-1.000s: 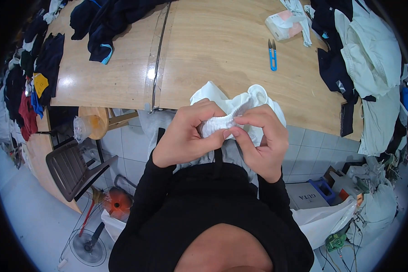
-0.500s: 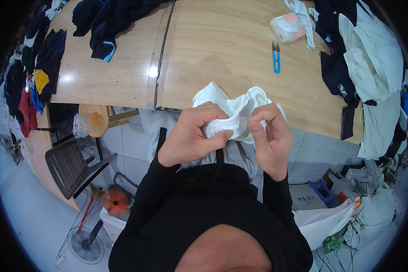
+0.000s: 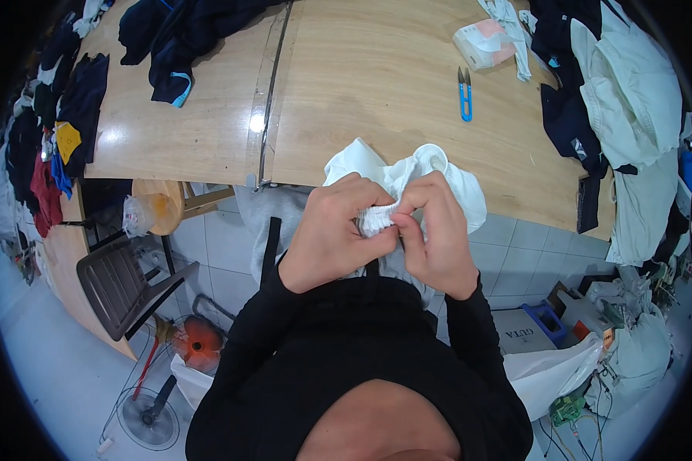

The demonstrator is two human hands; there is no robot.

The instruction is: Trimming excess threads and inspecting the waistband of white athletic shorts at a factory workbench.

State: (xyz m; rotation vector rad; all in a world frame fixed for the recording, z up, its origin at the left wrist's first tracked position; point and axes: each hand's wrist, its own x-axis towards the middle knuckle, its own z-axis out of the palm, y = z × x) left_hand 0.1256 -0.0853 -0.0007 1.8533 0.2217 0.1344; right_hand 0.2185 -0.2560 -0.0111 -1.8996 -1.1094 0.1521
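A white garment (image 3: 463,192) with a gathered elastic edge (image 3: 376,220) lies partly over the table's near edge. My left hand (image 3: 334,229) is closed round the gathered edge, thumb towards me. Fingers pinched, my right hand (image 3: 437,234) grips the same elastic edge just right of the left thumb. Whether a thread or anything small is between the right fingertips is hidden. Farther off on the table lie blue thread snips (image 3: 466,96), blades pointing away.
Dark garments (image 3: 184,42) lie at the back left, pale green and navy clothes (image 3: 630,100) at the right. A tissue pack (image 3: 484,44) sits behind the snips. Left of me stand a brown chair (image 3: 123,280), a wooden stool (image 3: 165,207) and a fan (image 3: 150,415). A box (image 3: 524,332) is at lower right.
My right hand has moved left and now pinches the elastic edge beside my left thumb; before, it was apart from it. My left hand keeps its grip.
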